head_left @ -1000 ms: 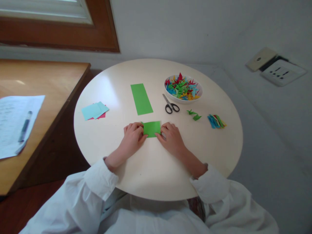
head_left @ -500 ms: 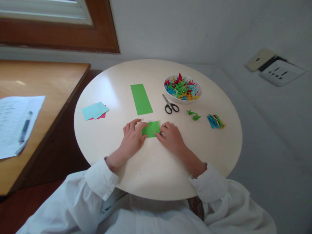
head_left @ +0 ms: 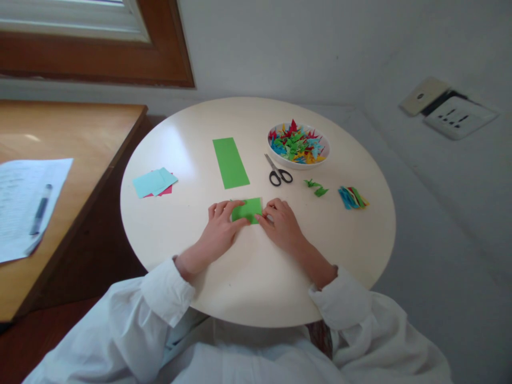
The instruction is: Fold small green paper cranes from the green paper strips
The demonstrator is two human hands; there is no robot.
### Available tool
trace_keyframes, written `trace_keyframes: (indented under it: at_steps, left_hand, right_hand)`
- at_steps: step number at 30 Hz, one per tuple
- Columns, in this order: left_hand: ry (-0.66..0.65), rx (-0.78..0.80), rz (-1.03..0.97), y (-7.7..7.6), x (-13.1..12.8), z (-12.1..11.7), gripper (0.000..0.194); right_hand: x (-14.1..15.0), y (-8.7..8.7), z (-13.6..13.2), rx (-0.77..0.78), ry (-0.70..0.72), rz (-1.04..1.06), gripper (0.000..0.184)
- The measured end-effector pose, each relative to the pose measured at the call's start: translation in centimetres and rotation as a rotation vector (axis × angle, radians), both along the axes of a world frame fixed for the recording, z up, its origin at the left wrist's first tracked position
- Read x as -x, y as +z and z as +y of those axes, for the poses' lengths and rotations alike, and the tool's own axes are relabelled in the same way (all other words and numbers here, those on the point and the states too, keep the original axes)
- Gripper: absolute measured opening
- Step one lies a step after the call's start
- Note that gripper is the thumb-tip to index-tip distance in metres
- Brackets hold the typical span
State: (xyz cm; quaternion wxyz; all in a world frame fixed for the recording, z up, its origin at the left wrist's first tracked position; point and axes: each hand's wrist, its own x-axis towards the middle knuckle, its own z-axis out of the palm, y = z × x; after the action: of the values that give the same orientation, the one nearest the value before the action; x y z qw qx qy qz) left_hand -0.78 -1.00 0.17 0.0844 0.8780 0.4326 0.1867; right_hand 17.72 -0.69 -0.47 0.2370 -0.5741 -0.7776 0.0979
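Observation:
A small green piece of paper lies on the round table in front of me, with a hand at each end. My left hand holds its left side down, index finger at the top edge and thumb at the bottom edge. At the right end, my right hand grips the paper's edge with thumb and curled fingers. Just beyond my hands is a longer green paper strip, lying flat. To its right are scissors with black handles, closed, pointing away from me.
A white bowl full of colourful folded paper cranes stands at the back right. Nearer are green paper cranes and a bundle of coloured folded papers. Light blue paper squares lie left. A wooden desk adjoins, bearing written sheets and a pen.
My left hand has slid slightly right over the green paper, its thumb now further along the bottom edge. My right hand stays at the right edge. The view has shifted slightly.

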Motion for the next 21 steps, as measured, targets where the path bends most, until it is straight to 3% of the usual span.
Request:
trace_keyframes:
  at_steps: [12, 21]
  left_hand:
    - [-0.16, -0.008, -0.019, -0.14, 0.07, 0.22, 0.025]
    - [-0.159, -0.006, 0.049, 0.11, -0.44, -0.59, 0.026]
  right_hand:
    - [-0.03, -0.09, 0.19, -0.021, -0.019, 0.031, 0.019]
    - [0.04, -0.02, 0.07, -0.04, -0.026, -0.012, 0.018]
